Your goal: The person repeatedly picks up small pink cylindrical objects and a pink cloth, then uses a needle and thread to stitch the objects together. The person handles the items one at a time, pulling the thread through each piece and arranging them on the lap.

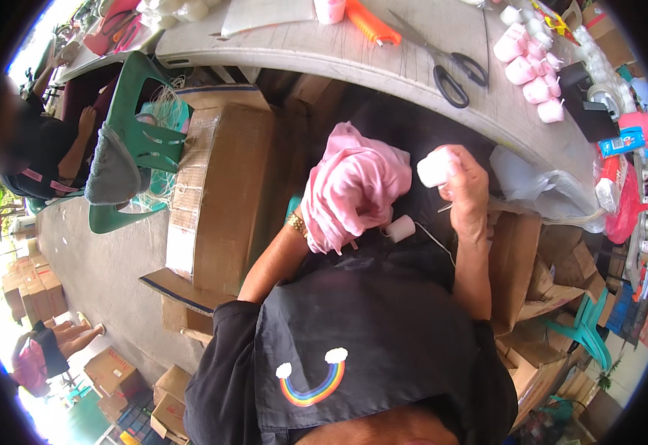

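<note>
Pink cloth (353,185): soft, crumpled fabric, bunched into a loose bundle with folds hanging down; it is held up in front of the body, below the edge of the counter (383,55).
White roll (435,167): a small, pale, cylinder-shaped piece, seen end-on, gripped at the top of the right hand.
White spool (400,228): a second small white cylinder, seen just below the cloth, between the two forearms; a thin white thread (436,243) is seen running from it toward the right forearm.
Left hand (316,222): mostly hidden under the pink cloth; only the wrist with a gold bracelet (297,222) is shown, so it cannot be told whether the fingers are closed.
Right hand (466,185): raised and curled, the fingers closed round the white roll.
Position: the cloth is draped over the left hand and lies just beside the right hand, the roll being held close to the cloth's right edge.
Counted: one pink cloth, two small white cylinders at the hands, one pair of black-handled scissors (454,70) on the counter, one orange tool (372,24) near the far edge.
Counter's right end: a cluster of pink-and-white rolls (531,63), too crowded for an exact count.
Beside the counter: a large cardboard box (220,185) and a green plastic chair (142,133).
</note>
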The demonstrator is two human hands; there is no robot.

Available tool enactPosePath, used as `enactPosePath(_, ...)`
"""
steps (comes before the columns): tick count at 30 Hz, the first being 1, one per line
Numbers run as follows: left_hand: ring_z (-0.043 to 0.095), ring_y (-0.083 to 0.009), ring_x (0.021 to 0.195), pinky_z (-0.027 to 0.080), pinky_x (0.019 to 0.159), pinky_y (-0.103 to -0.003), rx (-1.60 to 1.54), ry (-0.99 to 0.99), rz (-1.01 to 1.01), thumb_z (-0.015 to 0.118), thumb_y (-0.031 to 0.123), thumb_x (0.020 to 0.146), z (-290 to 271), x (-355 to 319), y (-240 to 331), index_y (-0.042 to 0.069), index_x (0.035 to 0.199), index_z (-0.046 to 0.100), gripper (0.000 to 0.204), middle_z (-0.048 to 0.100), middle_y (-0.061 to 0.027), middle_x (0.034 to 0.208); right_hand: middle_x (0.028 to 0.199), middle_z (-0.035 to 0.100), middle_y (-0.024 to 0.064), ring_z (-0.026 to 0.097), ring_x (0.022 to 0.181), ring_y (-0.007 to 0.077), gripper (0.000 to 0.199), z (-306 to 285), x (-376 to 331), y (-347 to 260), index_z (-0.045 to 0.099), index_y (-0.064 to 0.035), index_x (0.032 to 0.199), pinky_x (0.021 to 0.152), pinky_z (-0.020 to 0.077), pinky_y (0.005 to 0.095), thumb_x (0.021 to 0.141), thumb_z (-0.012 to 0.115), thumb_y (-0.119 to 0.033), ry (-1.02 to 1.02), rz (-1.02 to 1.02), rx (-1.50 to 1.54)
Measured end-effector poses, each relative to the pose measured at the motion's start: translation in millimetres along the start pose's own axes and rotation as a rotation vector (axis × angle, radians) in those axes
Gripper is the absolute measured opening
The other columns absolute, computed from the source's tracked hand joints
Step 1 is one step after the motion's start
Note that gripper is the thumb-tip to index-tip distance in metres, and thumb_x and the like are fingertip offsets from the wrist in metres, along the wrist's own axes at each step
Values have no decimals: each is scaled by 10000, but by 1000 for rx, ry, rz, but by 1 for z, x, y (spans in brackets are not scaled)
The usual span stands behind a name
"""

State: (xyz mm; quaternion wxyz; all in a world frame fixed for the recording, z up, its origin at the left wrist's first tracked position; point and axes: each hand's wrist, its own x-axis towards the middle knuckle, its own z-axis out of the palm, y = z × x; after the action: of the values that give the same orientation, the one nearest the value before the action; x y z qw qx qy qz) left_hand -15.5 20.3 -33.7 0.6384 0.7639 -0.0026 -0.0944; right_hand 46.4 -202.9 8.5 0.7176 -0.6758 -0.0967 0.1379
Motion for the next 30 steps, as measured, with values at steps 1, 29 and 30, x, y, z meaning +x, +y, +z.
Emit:
enactPosePath(1,612,-160,1011,485,902,-285,-175,56,-62,833,154,674,-2,0,-6,74,1181,588,568,642,-64,1092,755,588,2,387,561,3,321,-6,1,6,611,-10,1017,476,281,177,939,576,-320,20,-1,-3)
enactPosePath(29,582,-175,1076,473,935,-307,-652,332,-64,757,111,749,-71,-96,-43,47,1196,573,488,605,-86,1180,866,673,130,671,817,233,633,-5,32,70,535,-71,1270,727,524,348,749,771,-341,-157,-52,-1030)
enactPosePath(30,581,-176,1078,472,937,-308,-681,362,-54,755,112,751,-73,-99,-45,47,1199,571,489,604,-87,1183,863,685,154,688,833,282,640,-5,34,74,538,-65,1261,734,535,384,738,768,-354,-165,-121,-1370)
